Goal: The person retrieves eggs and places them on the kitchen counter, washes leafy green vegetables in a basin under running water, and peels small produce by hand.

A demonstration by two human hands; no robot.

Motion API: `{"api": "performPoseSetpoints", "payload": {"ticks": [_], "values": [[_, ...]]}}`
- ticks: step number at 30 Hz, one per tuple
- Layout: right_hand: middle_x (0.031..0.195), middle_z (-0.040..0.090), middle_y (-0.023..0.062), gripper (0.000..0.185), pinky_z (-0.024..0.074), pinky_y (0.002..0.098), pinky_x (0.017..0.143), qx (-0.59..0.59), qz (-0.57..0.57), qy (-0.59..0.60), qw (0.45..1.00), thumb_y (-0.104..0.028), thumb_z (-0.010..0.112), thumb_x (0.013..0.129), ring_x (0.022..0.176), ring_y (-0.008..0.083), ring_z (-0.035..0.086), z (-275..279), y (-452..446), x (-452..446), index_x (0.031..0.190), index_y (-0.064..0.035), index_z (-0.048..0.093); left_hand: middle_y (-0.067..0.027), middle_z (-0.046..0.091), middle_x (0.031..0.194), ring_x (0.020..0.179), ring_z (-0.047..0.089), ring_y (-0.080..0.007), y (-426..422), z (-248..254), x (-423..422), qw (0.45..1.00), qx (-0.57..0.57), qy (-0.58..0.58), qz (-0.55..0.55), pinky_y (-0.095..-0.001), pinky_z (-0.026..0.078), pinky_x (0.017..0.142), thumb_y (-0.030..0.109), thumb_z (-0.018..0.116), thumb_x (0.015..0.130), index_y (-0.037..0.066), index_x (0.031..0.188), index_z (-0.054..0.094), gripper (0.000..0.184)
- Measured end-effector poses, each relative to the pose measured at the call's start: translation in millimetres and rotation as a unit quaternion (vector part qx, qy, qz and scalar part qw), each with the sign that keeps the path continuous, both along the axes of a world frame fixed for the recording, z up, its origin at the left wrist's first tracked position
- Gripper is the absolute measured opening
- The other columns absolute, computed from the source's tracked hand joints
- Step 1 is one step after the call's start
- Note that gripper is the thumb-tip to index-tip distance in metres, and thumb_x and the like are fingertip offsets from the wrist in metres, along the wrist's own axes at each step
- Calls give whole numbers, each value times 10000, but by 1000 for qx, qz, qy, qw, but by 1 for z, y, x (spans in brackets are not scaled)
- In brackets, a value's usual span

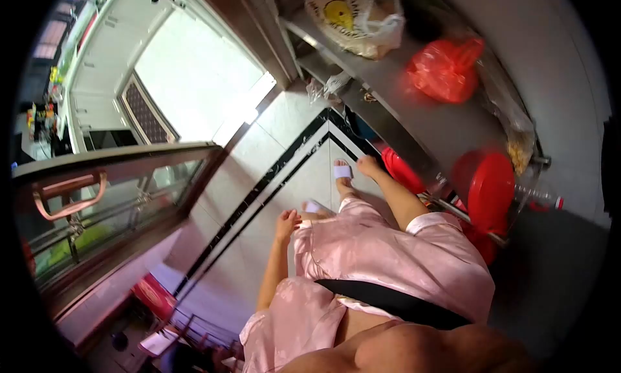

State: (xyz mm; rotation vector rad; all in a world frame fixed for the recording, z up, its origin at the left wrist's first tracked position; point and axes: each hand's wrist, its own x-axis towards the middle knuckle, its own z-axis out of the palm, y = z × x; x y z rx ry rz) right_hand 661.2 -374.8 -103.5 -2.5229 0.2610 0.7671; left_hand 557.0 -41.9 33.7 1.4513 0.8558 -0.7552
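My left hand (288, 224) hangs over the tiled floor beside the pink clothing (381, 243), its fingers loosely bent and somewhat apart, with nothing seen in it. Past the other sleeve, my right hand (368, 166) is low beside the metal shelf unit (414, 137), close to a foot in a pale slipper (342, 170). Its fingers are too small and unclear to tell their shape. On the shelf lie a red plastic bag (446, 69) and a whitish printed bag (356, 17).
A glass-paned door (129, 211) with a copper-coloured handle (70, 195) stands at the left. Beyond the doorway are white cabinets (107, 69) and a pale floor. Red stools (488, 188) and a plastic bottle (540, 197) are at the right.
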Motion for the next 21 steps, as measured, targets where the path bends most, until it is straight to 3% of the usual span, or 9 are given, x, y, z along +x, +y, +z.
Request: {"api": "performPoseSetpoints", "payload": {"ticks": [2, 3, 4, 6, 9, 13, 14, 17, 21], "values": [[789, 599, 237, 248, 469, 436, 688, 86, -43, -66, 993, -227, 511, 764, 774, 377, 591, -5, 0, 25, 775, -3, 617, -50, 600, 792, 691, 590, -141, -4, -7, 4, 1000, 5, 8, 16, -262, 469, 570, 282, 536, 865, 42, 994, 549, 272], [757, 602, 214, 239, 467, 418, 666, 110, -89, 5, 990, -220, 513, 778, 752, 358, 597, -13, -4, 42, 767, -4, 613, -65, 603, 827, 733, 595, -162, -6, -19, 6, 999, -11, 1, 32, -295, 465, 622, 313, 554, 846, 61, 970, 539, 281], [743, 613, 174, 221, 469, 391, 637, 127, -51, -98, 986, -226, 521, 781, 724, 326, 608, -36, -13, 51, 779, -29, 621, -66, 604, 829, 739, 599, -163, -10, -23, 15, 999, -11, 6, 43, -289, 470, 623, 303, 546, 848, 59, 975, 551, 275], [812, 638, 134, 196, 478, 374, 685, 85, -61, -35, 994, -224, 520, 778, 768, 293, 615, -122, -36, 57, 789, -69, 640, -53, 597, 795, 681, 578, -137, -10, -44, 21, 999, -6, 12, 49, -260, 458, 583, 273, 544, 856, 42, 989, 556, 267], [882, 629, 166, 189, 464, 390, 796, -14, -46, -56, 997, -219, 559, 733, 867, 318, 600, -152, -50, 70, 811, -80, 658, -37, 589, 761, 624, 553, -104, -16, -112, 37, 999, -17, -37, 36, -224, 443, 544, 229, 542, 864, 19, 1004, 562, 253], [1040, 594, 171, 324, 425, 377, 872, -81, -112, -16, 990, -202, 593, 725, 997, 316, 549, -202, -44, 110, 1015, -59, 592, -32, 589, 766, 634, 548, -92, -14, -169, 98, 990, -46, -127, 30, -212, 432, 543, 192, 549, 863, 3, 1008, 564, 239], [1103, 548, 197, 411, 415, 393, 885, -89, -145, -55, 984, -197, 601, 724, 1033, 349, 517, -169, -44, 186, 1108, -64, 535, -33, 589, 776, 667, 551, -92, -26, -162, 171, 982, -88, -160, 59, -211, 434, 567, 192, 561, 858, -2, 1013, 561, 248], [1177, 484, 228, 516, 374, 393, 935, -118, -166, -96, 974, -162, 634, 715, 1104, 371, 453, -260, -30, 146, 1199, -86, 470, -34, 588, 786, 695, 546, -90, -11, -268, 130, 988, -87, -119, 46, -213, 443, 614, 190, 563, 858, -8, 1017, 558, 254], [1294, 364, 214, 637, 318, 427, 968, -192, -104, -184, 958, -107, 662, 706, 1169, 397, 358, -290, -28, 177, 1276, -173, 386, -32, 582, 792, 705, 540, -89, -1, -319, 147, 989, -72, -129, 3, -221, 452, 657, 162, 574, 848, -25, 1014, 553, 251]]}}
